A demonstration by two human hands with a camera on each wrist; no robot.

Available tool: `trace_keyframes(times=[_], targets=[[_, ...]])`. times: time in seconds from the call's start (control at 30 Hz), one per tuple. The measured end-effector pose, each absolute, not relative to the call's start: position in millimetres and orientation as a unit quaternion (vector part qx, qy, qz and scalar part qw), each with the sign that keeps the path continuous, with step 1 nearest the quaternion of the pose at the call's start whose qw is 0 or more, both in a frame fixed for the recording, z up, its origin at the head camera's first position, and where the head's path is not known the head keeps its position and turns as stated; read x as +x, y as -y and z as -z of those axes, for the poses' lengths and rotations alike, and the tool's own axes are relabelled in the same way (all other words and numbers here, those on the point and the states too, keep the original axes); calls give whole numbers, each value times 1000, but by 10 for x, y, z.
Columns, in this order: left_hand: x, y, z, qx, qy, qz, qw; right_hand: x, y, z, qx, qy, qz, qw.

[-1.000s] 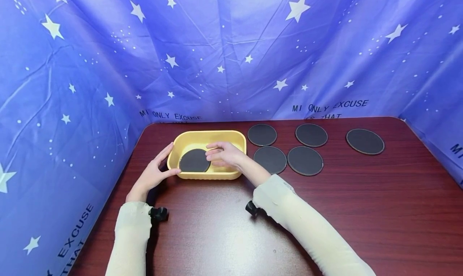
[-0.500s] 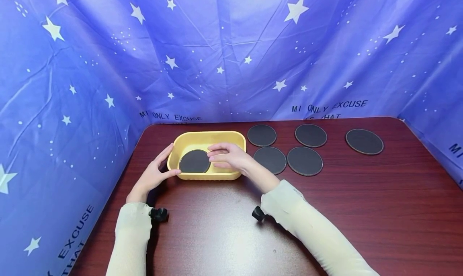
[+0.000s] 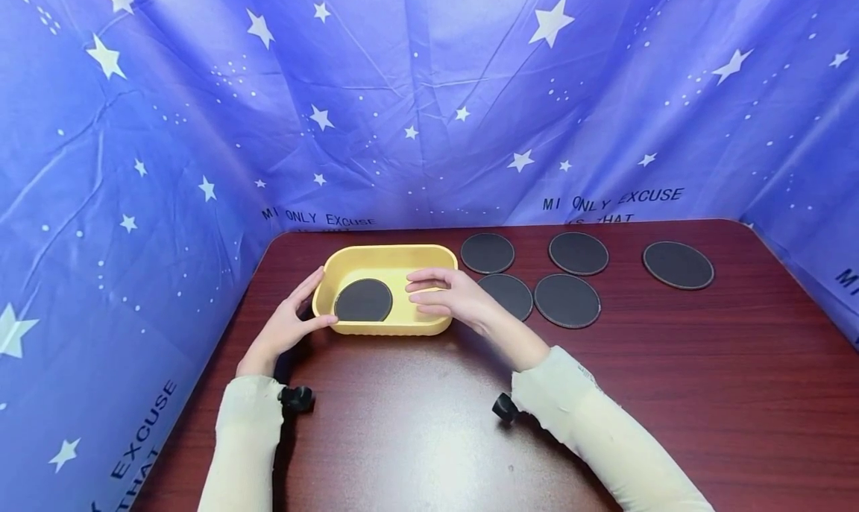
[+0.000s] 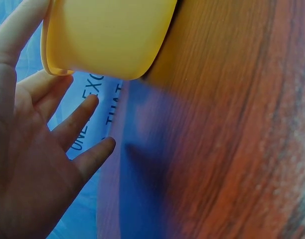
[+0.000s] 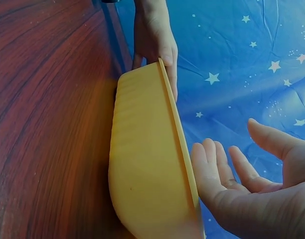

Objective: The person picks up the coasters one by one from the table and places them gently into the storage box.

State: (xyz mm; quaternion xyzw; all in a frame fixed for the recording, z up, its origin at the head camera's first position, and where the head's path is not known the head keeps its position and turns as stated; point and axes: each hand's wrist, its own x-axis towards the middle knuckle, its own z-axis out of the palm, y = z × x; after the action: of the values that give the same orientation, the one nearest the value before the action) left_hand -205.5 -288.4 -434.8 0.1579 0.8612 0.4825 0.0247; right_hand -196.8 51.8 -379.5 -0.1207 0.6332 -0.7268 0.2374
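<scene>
A yellow plastic container (image 3: 392, 329) with rounded corners stands near the back left of the table. Inside it, toward the left end, lies a round black coaster (image 3: 363, 300) with a stitched edge. My left hand (image 3: 285, 324) holds the container's left end, thumb over the front rim and fingers along the side; in the left wrist view its lower fingers spread away from the wall. Over the right end of the container hovers my right hand (image 3: 459, 299), fingers loosely bent and nothing between them. The right wrist view shows that hand (image 5: 257, 184) beside the rim, thumb apart from the fingers.
Several more black coasters lie flat on the reddish wood table (image 3: 671, 378) right of the container: a near one (image 3: 567, 301), one at the back (image 3: 487, 253) and one farthest right (image 3: 678, 265). A blue star-patterned cloth (image 3: 416, 109) hangs behind and at both sides.
My right hand has drawn back to the right, away from the coaster in the container, which now shows its whole right edge. The left hand stays at the container's end.
</scene>
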Motion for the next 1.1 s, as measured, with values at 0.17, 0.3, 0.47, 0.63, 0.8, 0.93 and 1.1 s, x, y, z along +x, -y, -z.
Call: trace_keyframes(times=[0.17,0.3,0.47,0.63,0.8,0.93,1.1], targets=[[-2066,2891,4345,158,-863,-479,26,-1944,-613,3777,-121,-634,729,230],[-2066,2892,4349,156,-866,-475,28,-1912,-698,3761,-113,-633,731,228],[-2065,2884,4343,151,-868,-472,30,-1892,-840,3782,-106,-629,737,223],[-2071,2878,4351,150,-870,-468,31,-1871,-1019,3826,-115,-626,742,212],[-2066,2889,4351,149,-871,-467,29,-1863,-1219,3852,-109,-622,749,203],[-2062,2896,4347,149,-872,-466,29,-1866,-1400,3869,-99,-623,752,192],[-2060,2899,4340,149,-872,-465,28,-1857,-1631,3900,-95,-613,763,181]])
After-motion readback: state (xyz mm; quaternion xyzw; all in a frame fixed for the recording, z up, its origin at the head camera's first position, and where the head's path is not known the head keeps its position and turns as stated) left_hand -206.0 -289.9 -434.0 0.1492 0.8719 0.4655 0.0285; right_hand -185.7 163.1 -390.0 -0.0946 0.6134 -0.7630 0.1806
